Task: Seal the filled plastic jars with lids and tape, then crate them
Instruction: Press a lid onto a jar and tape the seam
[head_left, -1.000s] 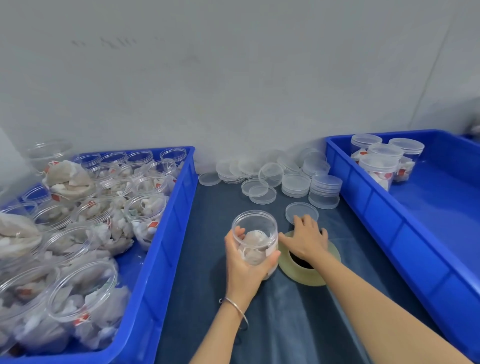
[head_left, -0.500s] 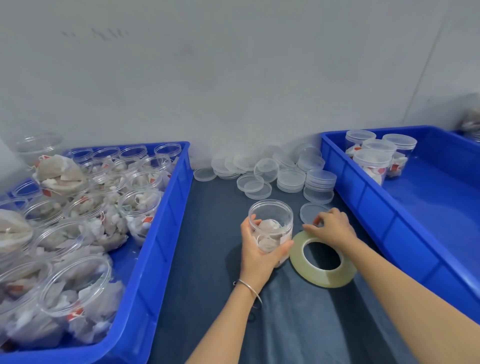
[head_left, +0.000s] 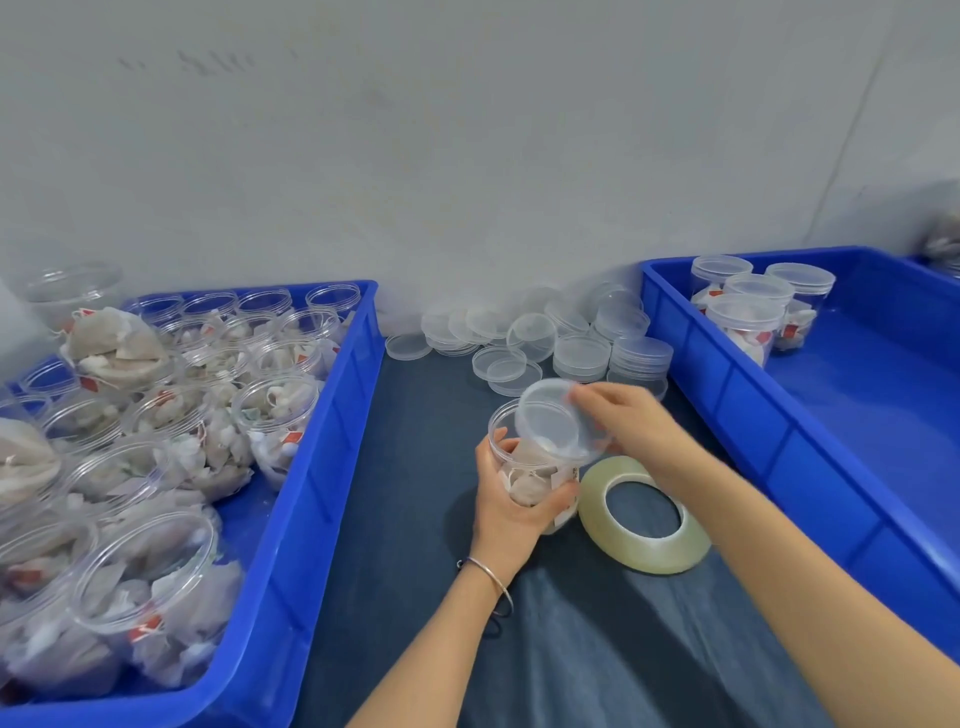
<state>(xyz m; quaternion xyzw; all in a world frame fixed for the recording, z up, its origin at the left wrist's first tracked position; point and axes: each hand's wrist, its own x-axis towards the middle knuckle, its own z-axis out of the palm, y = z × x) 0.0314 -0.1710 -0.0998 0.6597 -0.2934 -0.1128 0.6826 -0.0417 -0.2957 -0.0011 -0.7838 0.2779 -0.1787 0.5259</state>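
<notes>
The left hand (head_left: 511, 506) is wrapped round a clear filled jar (head_left: 535, 467), fingers and thumb curled on its wall, holding it upright on the dark blue cloth-covered table (head_left: 415, 467) near the middle of the strip between the two crates. The right hand (head_left: 631, 423) pinches a clear lid (head_left: 553, 421) by its far rim and holds it tilted over the jar's open mouth — its lower edge is at the jar's rim, and whether it touches cannot be told.

A roll of clear tape (head_left: 644, 514) lies flat just to the right of the jar, under the right forearm, close to the jar's base.

Along the table's left edge sits a blue crate (head_left: 322, 467) packed with open filled jars (head_left: 275, 415); its right wall runs close beside the left hand. Along the right edge a second blue crate (head_left: 753, 415) holds four lidded jars (head_left: 748, 312) in its far left corner, the rest of its floor bare blue.

At the back edge, against the wall, loose and stacked lids (head_left: 582, 353) spread between the crates. The cloth in front of the jar and tape, toward the near edge, carries only the two forearms.
</notes>
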